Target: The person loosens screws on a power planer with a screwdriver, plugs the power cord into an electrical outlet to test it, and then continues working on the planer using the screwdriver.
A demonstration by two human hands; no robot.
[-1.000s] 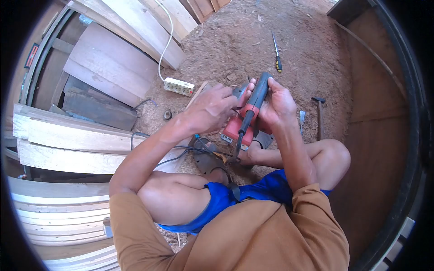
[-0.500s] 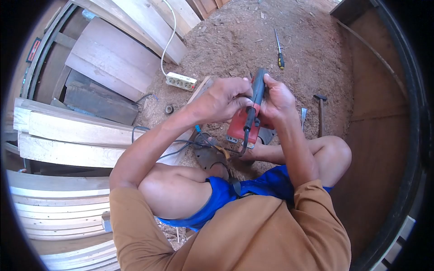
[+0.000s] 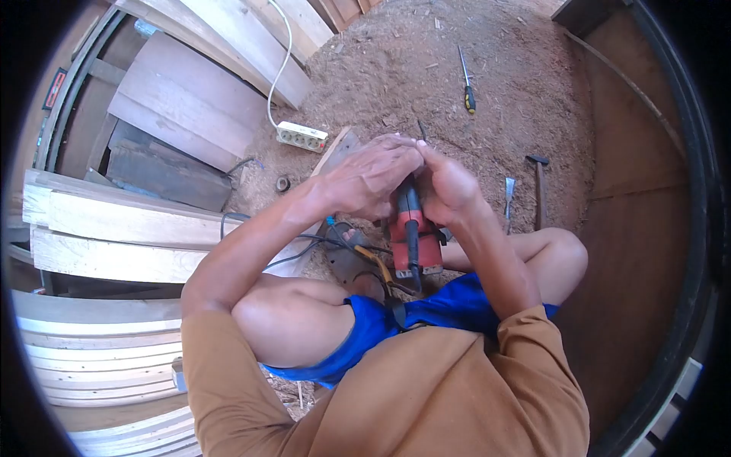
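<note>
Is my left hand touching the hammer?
Apart. The head camera shows dusty ground, with a chisel lying on it, between the left hand and the hammer.

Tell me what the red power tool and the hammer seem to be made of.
Red power tool: housing probably hard plastic, looking smooth and evenly coloured. Hammer: dark, dull head, likely steel; brownish handle, perhaps wood, though no grain shows.

The person wears a plain brown shirt (image 3: 396,388), its sleeves (image 3: 225,358) ending near the elbows, and bright blue shorts (image 3: 457,305).
</note>
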